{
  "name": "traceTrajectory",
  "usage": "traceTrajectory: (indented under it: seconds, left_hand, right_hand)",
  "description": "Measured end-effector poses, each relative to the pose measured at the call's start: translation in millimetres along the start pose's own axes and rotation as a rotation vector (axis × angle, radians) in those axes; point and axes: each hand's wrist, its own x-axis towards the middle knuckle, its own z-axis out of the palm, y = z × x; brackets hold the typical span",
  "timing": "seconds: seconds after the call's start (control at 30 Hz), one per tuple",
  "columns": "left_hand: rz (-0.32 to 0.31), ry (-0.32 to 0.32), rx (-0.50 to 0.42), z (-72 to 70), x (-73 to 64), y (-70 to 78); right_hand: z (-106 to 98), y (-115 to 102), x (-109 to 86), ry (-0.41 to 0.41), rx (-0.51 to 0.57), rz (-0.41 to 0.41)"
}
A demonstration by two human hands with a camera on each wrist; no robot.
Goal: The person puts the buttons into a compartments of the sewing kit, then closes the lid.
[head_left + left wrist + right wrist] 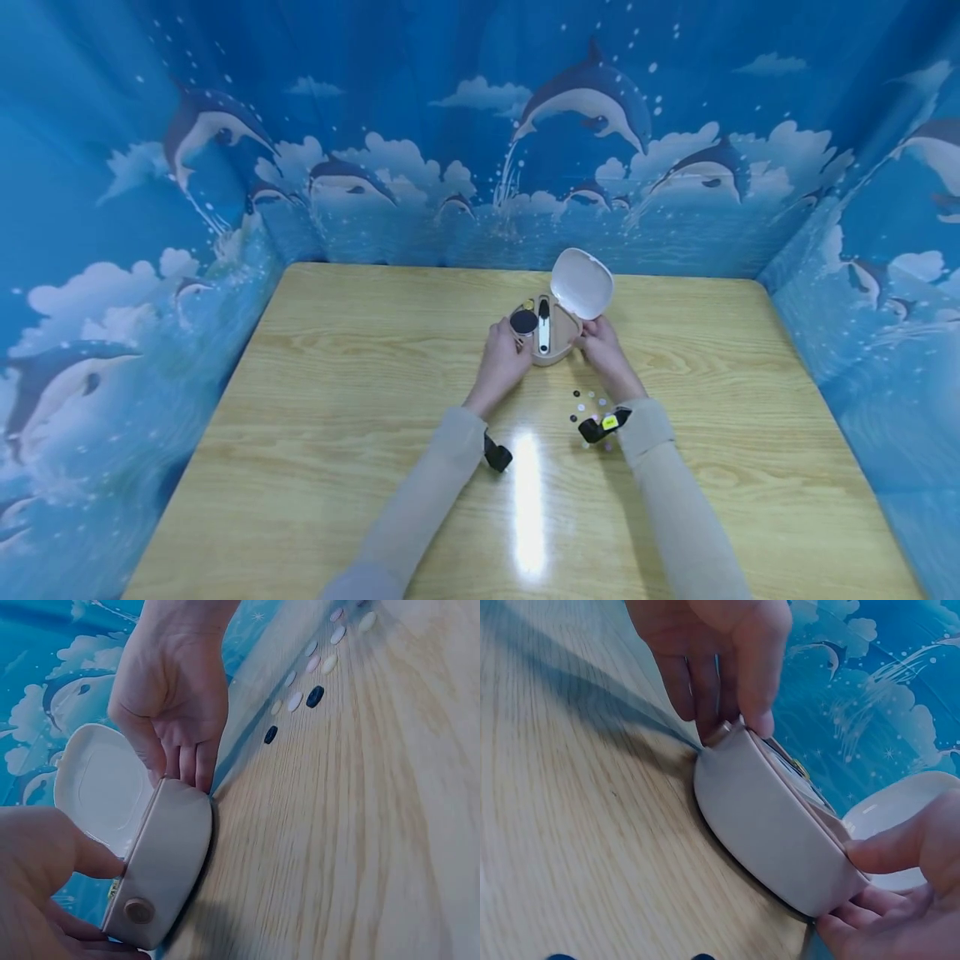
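A beige box with compartments stands on the table, its white lid swung open at the back right. My left hand grips its left side, thumb on the rim and fingers lower on the wall. On the opposite side my right hand holds the box the same way, as the right wrist view shows. Inside lie a dark round disc, a small yellow item and a slim white tool with a black end. A round knob sits on the box wall.
Several small buttons, dark, white and pinkish, are scattered on the wooden table near my right wrist; one is a black button. A blue dolphin-print curtain hangs behind the table and along both sides.
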Motion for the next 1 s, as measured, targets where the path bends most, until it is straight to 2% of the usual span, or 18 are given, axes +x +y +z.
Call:
traceTrajectory:
  seconds: [0.3,0.5,0.67,0.83,1.0]
  left_hand:
    - [0.003,-0.029,0.077,-13.4,-12.7,-9.0]
    - [0.039,-0.041,0.079,-20.0,-20.7,-16.7]
    - [0.046,-0.05,0.074,-23.6,-24.9,-24.7]
    - [0.052,-0.047,0.03,-24.4,-29.5,-30.8]
    - [0.035,-0.024,0.014,-23.7,-37.3,-33.3]
  right_hand:
    - [5,0,-3.3,-0.119,0.049,0.004]
    - [9,-2,-5.4,-0.171,0.029,-0.004]
    - [13,-3,-8.7,-0.219,0.028,0.015]
    - [17,-5,-11.1,-0.225,0.029,0.028]
    - [25,-2,-14.4,-0.172,-0.015,-0.023]
